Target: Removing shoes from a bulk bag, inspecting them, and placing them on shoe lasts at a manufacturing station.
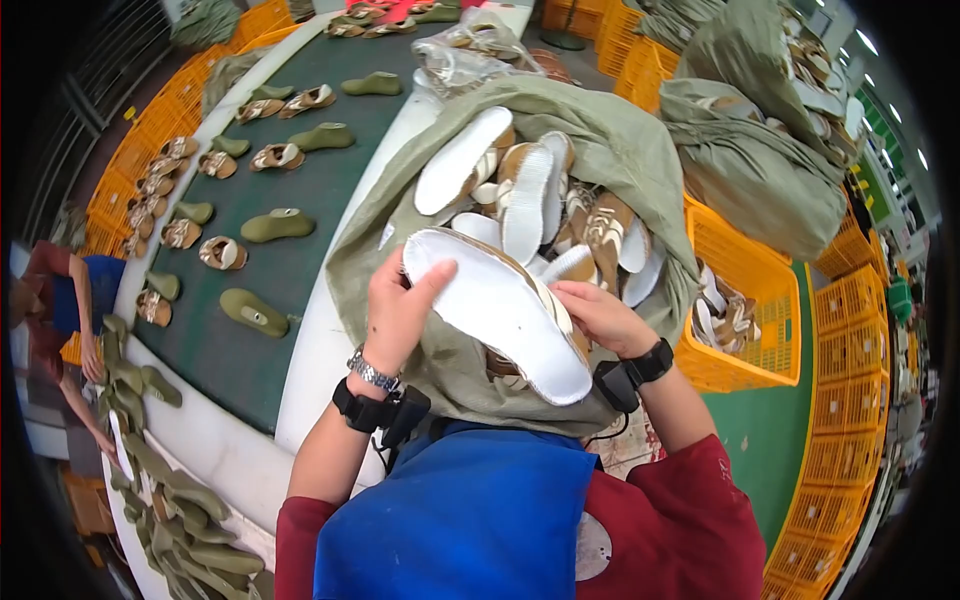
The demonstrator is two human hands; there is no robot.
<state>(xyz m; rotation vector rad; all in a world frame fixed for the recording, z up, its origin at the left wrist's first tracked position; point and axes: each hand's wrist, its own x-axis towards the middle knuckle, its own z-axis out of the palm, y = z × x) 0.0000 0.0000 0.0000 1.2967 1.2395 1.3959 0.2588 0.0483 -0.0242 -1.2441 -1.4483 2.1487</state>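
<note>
I hold a shoe upper with a white sole (500, 312) turned sole-up, over an open olive-green sack (610, 140) full of similar brown-and-white shoes (540, 200). My left hand (400, 305) grips its toe end, thumb on the white sole. My right hand (600, 315) holds the shoe's right edge, fingers curled around the side. Both wrists carry black strapped devices, and the left wrist also has a metal watch.
To the left runs a dark green conveyor belt (300, 200) carrying shoe uppers and olive-green shoe lasts (275, 226). Another person (60, 300) works at its far left. An orange crate (750, 300) with shoes stands right of the sack, more full sacks (760, 150) and stacked orange crates beyond.
</note>
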